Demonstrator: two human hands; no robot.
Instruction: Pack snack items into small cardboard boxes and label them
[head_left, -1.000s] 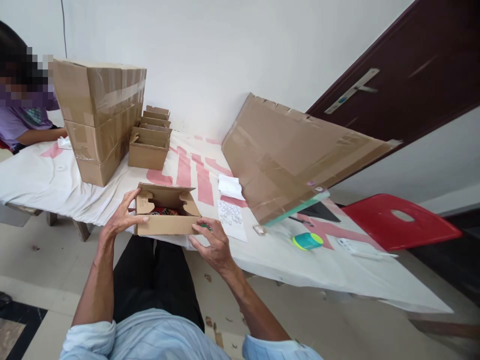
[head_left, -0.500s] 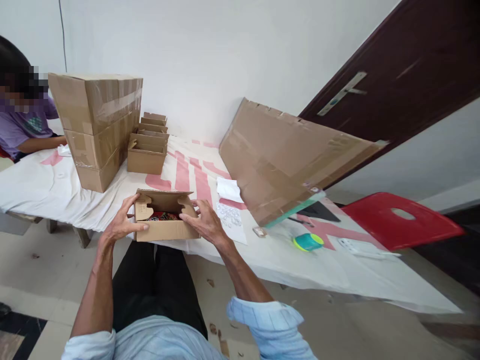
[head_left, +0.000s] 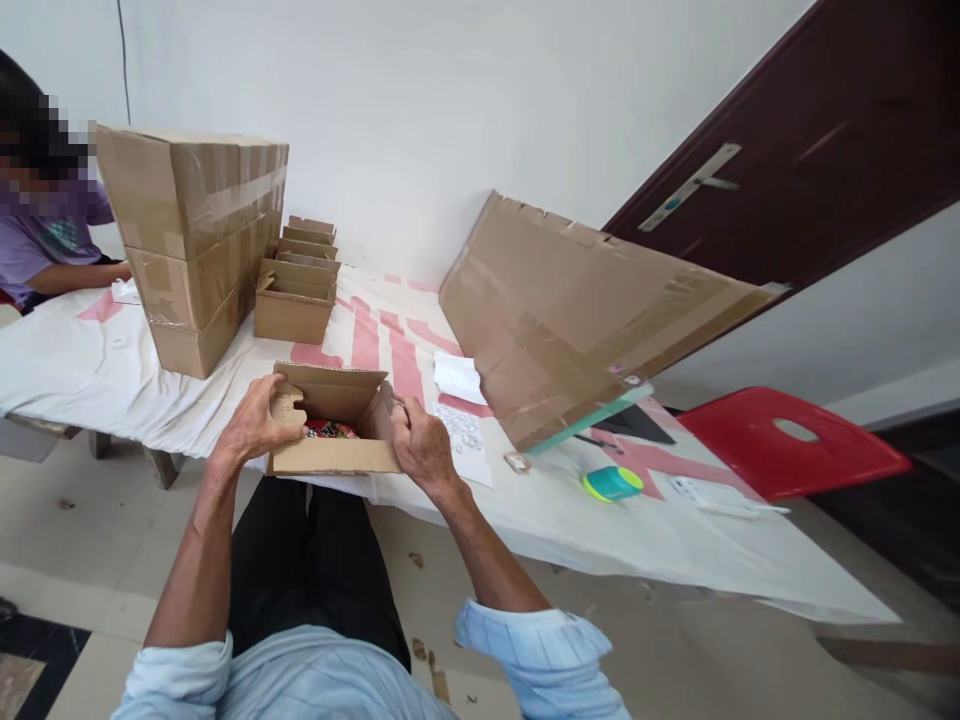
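Observation:
An open cardboard box is held between my hands at the table's front edge, with its back wall standing up. Colourful, mostly red packets lie inside it. My left hand grips the box's left side, its thumb by the notched side flap. At the other end, my right hand is closed on the right side flap, which leans outward. What lies deeper in the box is hidden by its front wall.
Taped cartons are stacked at left, beside a row of small open boxes. A large cardboard sheet leans right of centre. Nearby are papers, a teal-and-yellow tape roll and a red chair. A person sits far left.
My right hand has shifted from the box's inner right edge to its outer right side, and the right flap now tilts outward. My left thumb has moved up from the front wall.

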